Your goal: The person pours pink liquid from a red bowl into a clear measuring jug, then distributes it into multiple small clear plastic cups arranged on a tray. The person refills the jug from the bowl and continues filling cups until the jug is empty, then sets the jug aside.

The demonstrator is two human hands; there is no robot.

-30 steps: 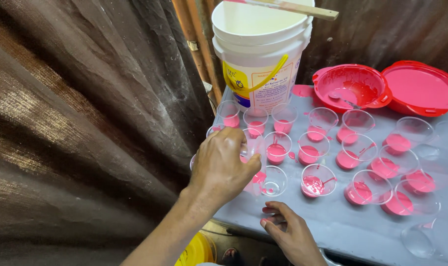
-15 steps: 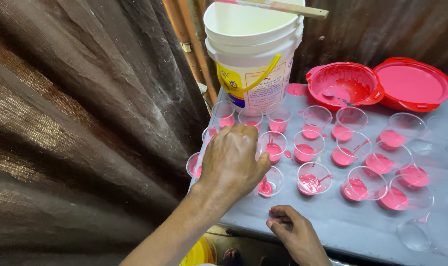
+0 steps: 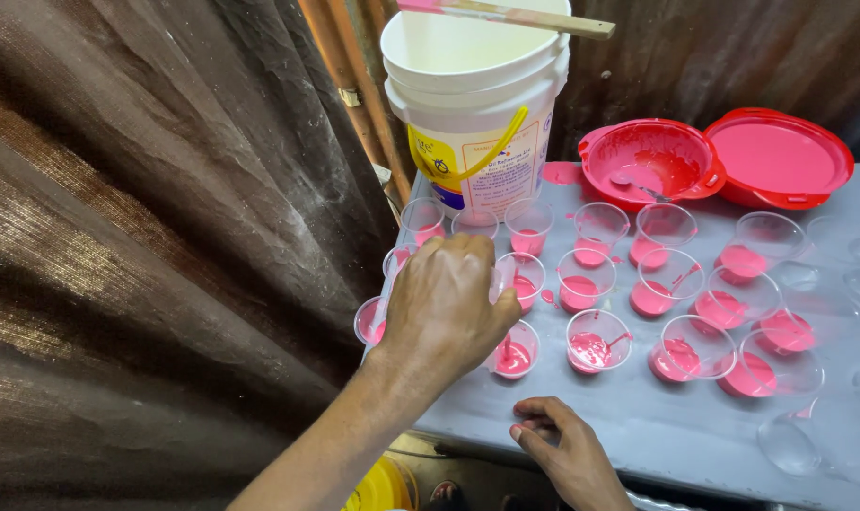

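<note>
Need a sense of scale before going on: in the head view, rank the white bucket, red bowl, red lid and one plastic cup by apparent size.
1. White bucket, clearly largest.
2. Red lid and red bowl: look about alike, so not ranked.
3. Plastic cup with pink liquid, smallest.
The left hand covers other cups; the right hand rests on the table edge.

A grey counter (image 3: 638, 426) carries rows of clear plastic cups (image 3: 596, 341), most holding a little pink paint (a few at 3 o'clock look empty). At 12 o'clock stands a stack of white buckets (image 3: 477, 123); at 1 o'clock sit a red bowl (image 3: 649, 163) smeared pink and, touching it, a red lid (image 3: 780, 156). Pink drips mark the surface between cups.
</note>
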